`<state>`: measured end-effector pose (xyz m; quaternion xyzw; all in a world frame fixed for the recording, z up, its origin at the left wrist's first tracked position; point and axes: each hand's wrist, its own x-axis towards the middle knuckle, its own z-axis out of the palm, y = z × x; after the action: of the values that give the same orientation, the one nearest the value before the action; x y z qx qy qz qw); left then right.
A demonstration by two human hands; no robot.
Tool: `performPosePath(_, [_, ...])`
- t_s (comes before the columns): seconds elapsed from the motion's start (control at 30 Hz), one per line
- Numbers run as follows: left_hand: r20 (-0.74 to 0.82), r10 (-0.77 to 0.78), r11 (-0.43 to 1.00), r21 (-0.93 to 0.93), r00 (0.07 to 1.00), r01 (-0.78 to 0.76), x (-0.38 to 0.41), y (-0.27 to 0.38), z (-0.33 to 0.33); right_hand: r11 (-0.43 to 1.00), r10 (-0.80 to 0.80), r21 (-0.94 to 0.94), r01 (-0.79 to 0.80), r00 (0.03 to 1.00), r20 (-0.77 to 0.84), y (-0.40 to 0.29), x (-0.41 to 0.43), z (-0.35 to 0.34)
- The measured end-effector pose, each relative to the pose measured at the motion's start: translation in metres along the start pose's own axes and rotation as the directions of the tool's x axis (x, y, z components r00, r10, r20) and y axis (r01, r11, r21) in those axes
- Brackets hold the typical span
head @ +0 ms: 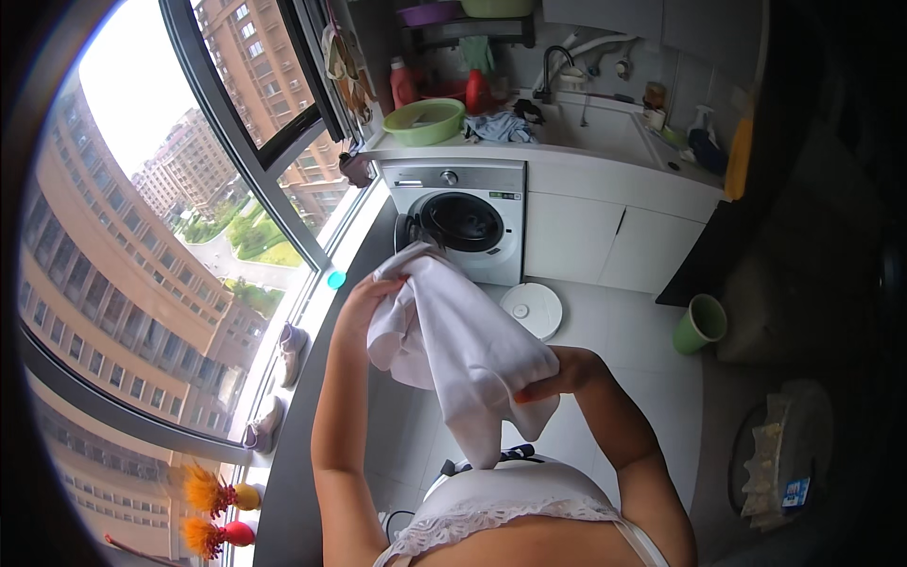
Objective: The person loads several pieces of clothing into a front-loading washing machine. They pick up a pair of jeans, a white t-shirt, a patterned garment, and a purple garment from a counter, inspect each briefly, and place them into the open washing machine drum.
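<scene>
A white cloth garment [468, 333] hangs between my two hands in front of my chest. My left hand [382, 287] grips its upper left part, where the fabric is bunched. Lower down on the other side, my right hand [556, 379] pinches the garment's right edge, with a fingertip showing against the fabric. Folds run across the cloth, and its lower corner reaches down to my white top. Beyond the garment stands a white front-loading washing machine [489, 266] with its round door [405, 232] swung out to the left. The cloth covers part of that door.
A white robot vacuum [542, 322] sits on the tiled floor. A green bin [700, 324] stands at right. The counter [595, 156] holds a green basin [425, 135], crumpled blue clothing [499, 127] and a sink [602, 131]. Shoes [266, 422] and vases [244, 496] line the windowsill.
</scene>
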<state>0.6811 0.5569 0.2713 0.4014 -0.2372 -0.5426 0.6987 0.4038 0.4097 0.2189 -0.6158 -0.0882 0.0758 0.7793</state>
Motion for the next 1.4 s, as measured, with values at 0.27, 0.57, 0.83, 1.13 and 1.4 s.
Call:
performPosePath(0.27, [0.318, -0.118, 0.894, 0.446, 0.941, -0.039, 0.011, -0.088, 0.003, 0.977, -0.018, -0.213, 0.000, 0.997, -0.081, -0.035, 0.022, -0.003])
performPosePath(0.57, [0.414, 0.031, 0.974, -0.219, 0.910, 0.066, -0.004, -0.116, 0.052, 0.983, -0.116, 0.066, 0.173, 0.854, -0.507, -0.078, 0.034, -0.003])
performPosePath(0.83, [0.282, -0.052, 0.949, -0.284, 0.958, 0.135, -0.029, -0.102, 0.050, 0.959, -0.094, 0.178, 0.222, 0.836, -0.541, -0.089, 0.033, -0.015])
performPosePath(1.13, [0.376, 0.051, 0.997, -0.069, 0.925, -0.027, -0.030, -0.145, 0.034, 0.970, -0.037, 0.171, 0.176, 0.794, -0.607, -0.080, 0.063, -0.008])
performPosePath(1.4, [0.107, -0.362, 0.909, -0.176, 0.926, 0.377, -0.013, -0.146, 0.028, 0.987, 0.031, 0.148, 0.056, 0.847, -0.530, -0.083, 0.055, -0.016])
